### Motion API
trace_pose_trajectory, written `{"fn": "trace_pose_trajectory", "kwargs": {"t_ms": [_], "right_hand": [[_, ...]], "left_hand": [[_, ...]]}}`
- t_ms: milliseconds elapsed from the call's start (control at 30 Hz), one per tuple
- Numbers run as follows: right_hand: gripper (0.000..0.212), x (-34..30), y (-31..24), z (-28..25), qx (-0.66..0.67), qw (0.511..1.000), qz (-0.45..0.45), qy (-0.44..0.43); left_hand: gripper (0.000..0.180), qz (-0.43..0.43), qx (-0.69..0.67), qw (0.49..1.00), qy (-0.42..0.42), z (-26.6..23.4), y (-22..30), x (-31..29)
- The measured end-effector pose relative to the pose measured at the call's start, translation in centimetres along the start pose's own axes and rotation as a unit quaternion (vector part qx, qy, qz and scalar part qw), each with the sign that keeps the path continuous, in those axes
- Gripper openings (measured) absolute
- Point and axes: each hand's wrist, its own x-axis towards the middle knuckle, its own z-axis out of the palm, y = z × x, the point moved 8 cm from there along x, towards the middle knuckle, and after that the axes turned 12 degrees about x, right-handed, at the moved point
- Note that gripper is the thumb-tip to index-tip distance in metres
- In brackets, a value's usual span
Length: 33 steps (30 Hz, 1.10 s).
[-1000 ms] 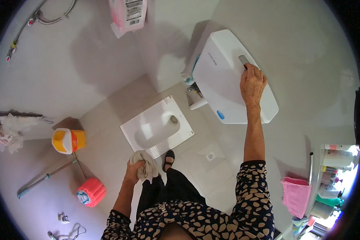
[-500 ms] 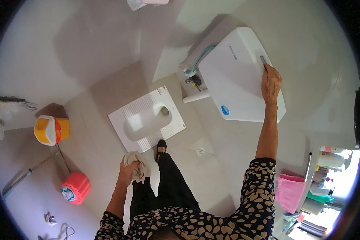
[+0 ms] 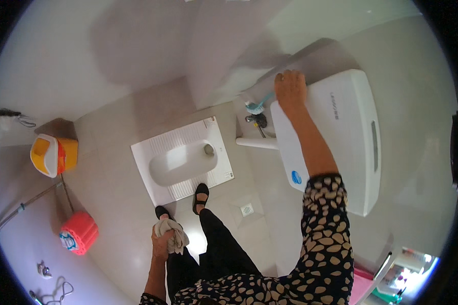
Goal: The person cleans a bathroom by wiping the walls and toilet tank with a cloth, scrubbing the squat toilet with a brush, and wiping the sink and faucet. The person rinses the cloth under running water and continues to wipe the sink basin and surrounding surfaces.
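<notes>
My left hand (image 3: pixel 160 244) is closed round a crumpled beige cloth (image 3: pixel 174 239), held low in front of my legs. My right hand (image 3: pixel 291 91) reaches over the white toilet cistern (image 3: pixel 331 147) to its far left edge, fingers curled at the upper end of a toilet brush (image 3: pixel 264 100) with a teal handle and white bristles. The hand covers the end of the handle. Just below the bristles sits a dark metal valve (image 3: pixel 259 120), and a white flush pipe (image 3: pixel 257 143) runs left from the cistern. A white squat toilet (image 3: pixel 183 161) is set in the floor ahead of my feet.
At the left stand a yellow and white bin (image 3: pixel 55 155) and a coral-red basket (image 3: pixel 81 234). A floor drain (image 3: pixel 247 209) lies right of my feet. At the lower right, a pink towel (image 3: pixel 361 284) hangs from a metal rail (image 3: pixel 383 265) by several bottles.
My right hand has left the slot at the cistern's right side and moved across to the toilet brush at its left edge. The left hand still holds the cloth. The view has shifted.
</notes>
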Motion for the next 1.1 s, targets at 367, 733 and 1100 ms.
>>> {"fn": "trace_pose_trajectory", "kwargs": {"t_ms": [367, 733, 1100], "right_hand": [[0.022, 6.5, 0.9, 8.5, -0.183, 0.970, -0.012, -0.159], [0.027, 4.5, 2.9, 5.2, -0.125, 0.963, 0.045, -0.233], [0.030, 6.0, 3.5, 8.7, -0.120, 0.946, 0.083, -0.291]], "left_hand": [[0.040, -0.016, -0.087, 0.995, 0.047, 2.9, -4.2, 1.2], [0.047, -0.029, 0.012, 0.998, 0.050, 1.5, -4.8, 1.3], [0.037, 0.016, -0.072, 0.997, 0.016, 1.3, -3.8, 2.7]]}}
